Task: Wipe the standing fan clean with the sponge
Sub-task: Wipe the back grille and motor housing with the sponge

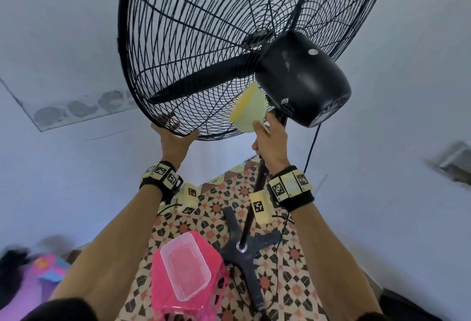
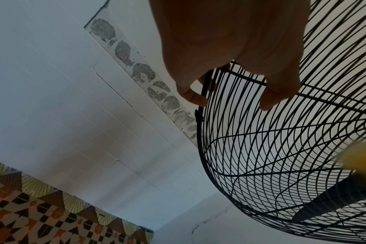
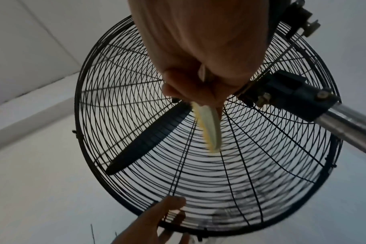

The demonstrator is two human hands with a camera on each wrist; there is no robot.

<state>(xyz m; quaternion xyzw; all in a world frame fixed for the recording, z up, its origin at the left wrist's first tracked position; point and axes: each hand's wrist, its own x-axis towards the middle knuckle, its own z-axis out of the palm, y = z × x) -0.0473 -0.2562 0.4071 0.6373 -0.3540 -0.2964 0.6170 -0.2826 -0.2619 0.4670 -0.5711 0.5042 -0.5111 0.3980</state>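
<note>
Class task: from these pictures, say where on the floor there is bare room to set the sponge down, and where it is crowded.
Bare patterned tile floor lies right of the black cross-shaped fan base, crossed only by a thin cable. Left is crowded: a pink plastic basket bearing a clear plastic tub stands close beside the base.

We see soft, even daylight on the pale walls in the head view, whose edges bow strongly and smear at the lower left. In both wrist views the left hand (image 2: pixel 230 49) and right hand (image 3: pixel 198 49) sit close, dim and out of focus, and the sponge (image 3: pixel 209 128) is motion-blurred.
</note>
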